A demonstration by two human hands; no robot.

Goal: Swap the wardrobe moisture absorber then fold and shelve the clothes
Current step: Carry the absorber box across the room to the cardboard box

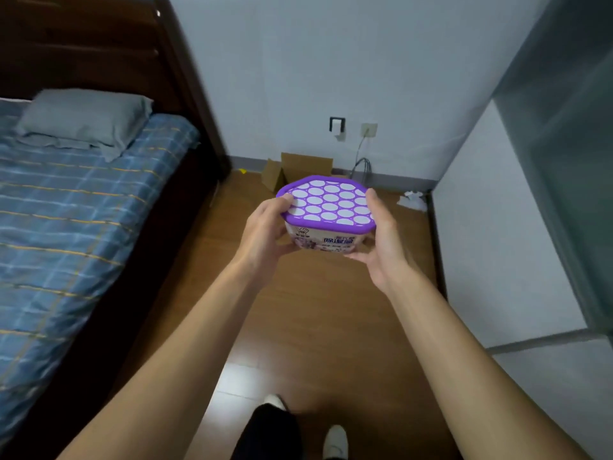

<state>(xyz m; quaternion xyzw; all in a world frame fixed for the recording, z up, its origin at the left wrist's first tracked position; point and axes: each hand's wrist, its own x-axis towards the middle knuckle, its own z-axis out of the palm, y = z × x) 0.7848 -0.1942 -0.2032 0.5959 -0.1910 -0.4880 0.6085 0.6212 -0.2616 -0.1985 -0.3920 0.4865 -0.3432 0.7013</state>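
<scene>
Head view: both arms reach forward, left hand point(265, 224) and right hand point(381, 240) grasping opposite sides of the purple-lidded moisture absorber point(328, 214) between them.

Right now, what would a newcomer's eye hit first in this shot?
The tub with the purple dotted lid, dead centre, held up over the wooden floor by the left hand and the right hand, one on each side. Next, the bed with blue checked sheets and a grey pillow along the left, then the open cardboard box by the far wall.
</scene>
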